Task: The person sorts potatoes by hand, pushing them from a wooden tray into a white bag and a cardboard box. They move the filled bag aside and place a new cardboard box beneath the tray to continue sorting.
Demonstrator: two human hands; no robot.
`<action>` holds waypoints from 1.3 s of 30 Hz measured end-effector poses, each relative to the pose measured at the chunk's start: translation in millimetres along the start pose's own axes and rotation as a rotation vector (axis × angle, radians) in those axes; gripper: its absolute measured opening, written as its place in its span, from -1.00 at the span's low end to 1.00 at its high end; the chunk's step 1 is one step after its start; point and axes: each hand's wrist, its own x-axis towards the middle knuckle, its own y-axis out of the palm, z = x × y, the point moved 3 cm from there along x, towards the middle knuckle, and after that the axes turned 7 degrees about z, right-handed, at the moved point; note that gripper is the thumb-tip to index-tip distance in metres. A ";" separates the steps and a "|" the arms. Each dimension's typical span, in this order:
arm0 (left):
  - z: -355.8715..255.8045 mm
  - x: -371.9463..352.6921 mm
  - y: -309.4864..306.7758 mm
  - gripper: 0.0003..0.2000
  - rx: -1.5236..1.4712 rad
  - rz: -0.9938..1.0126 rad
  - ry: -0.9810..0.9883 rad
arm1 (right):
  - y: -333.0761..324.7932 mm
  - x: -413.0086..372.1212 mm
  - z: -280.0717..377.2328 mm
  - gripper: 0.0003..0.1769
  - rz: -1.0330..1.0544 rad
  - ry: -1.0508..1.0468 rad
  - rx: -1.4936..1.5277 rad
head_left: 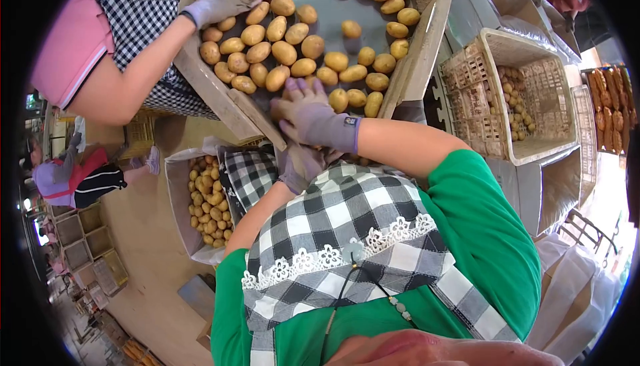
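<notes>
My right hand [312, 114], in a grey glove with purple fingertips, reaches over the narrow front end of a wooden-sided sorting tray [437, 29]. Its fingers are apart and rest against potatoes [283, 53] there. Just below, my left hand [300, 166], gloved as well, is close to the tray's mouth. Its fingers are mostly hidden by the right hand and the tray edge, so its grip does not show. Loose yellow-brown potatoes cover much of the tray's grey bottom.
A co-worker's gloved hand [223, 3] lies on potatoes at the tray's left. A lined box of potatoes [210, 199] stands below left. At right is a plastic crate [497, 39] with potatoes inside. Another person [63, 173] is farther left, near stacked crates [87, 246].
</notes>
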 end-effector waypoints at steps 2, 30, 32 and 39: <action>1.5 2.5 -9.5 -0.40 0.136 0.076 0.111 | -20.4 2.0 18.0 -0.28 0.005 -0.149 0.018; -5.1 19.3 30.3 0.23 -0.338 -0.166 -0.069 | -50.1 16.7 -65.0 -0.49 0.195 0.286 -0.247; -5.7 19.1 26.6 0.23 -0.343 -0.172 -0.068 | -52.6 27.7 -71.9 -0.50 0.264 0.253 -0.263; -3.7 14.1 19.6 0.11 -0.164 -0.222 -0.002 | -55.6 22.6 -60.4 -0.45 0.185 0.189 -0.344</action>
